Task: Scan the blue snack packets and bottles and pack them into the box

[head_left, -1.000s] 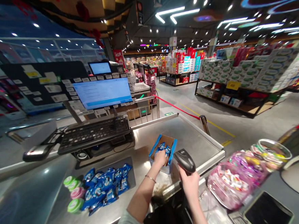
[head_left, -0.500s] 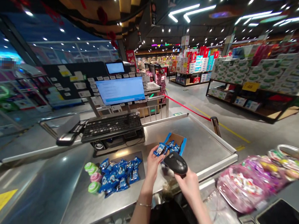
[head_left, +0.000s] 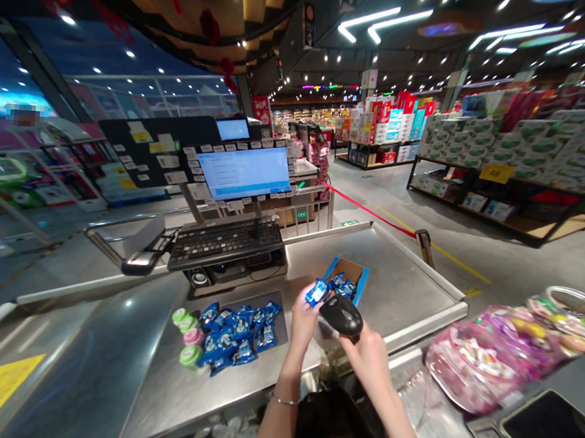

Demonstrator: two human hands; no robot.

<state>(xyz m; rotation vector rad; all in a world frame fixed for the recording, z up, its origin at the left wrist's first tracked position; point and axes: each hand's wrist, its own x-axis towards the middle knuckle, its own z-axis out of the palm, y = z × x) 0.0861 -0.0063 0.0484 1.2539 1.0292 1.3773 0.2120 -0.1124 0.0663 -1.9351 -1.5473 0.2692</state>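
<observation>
Closed around a small blue packet [head_left: 317,292], my left hand [head_left: 304,313] holds it up in front of the scanner. My right hand [head_left: 367,351] grips a black handheld barcode scanner [head_left: 342,314], its head pointed at the packet. Just behind both lies an open blue cardboard box [head_left: 362,285] with more blue packets [head_left: 342,286] inside. Left of my hands, a pile of the same blue packets [head_left: 237,335] rests on the metal counter, beside several green and pink round containers [head_left: 191,355].
A keyboard [head_left: 228,241] and a monitor [head_left: 245,172] stand behind the pile. The steel counter [head_left: 408,280] has a raised rim. Pink bagged goods [head_left: 472,365] and a dark-screened device [head_left: 548,430] sit at the right. A red barrier strap [head_left: 373,214] runs beyond.
The view has shifted slightly. The packet in my left hand has tilted and is now brightly lit. The scanner stays in my right hand, close to the packet.
</observation>
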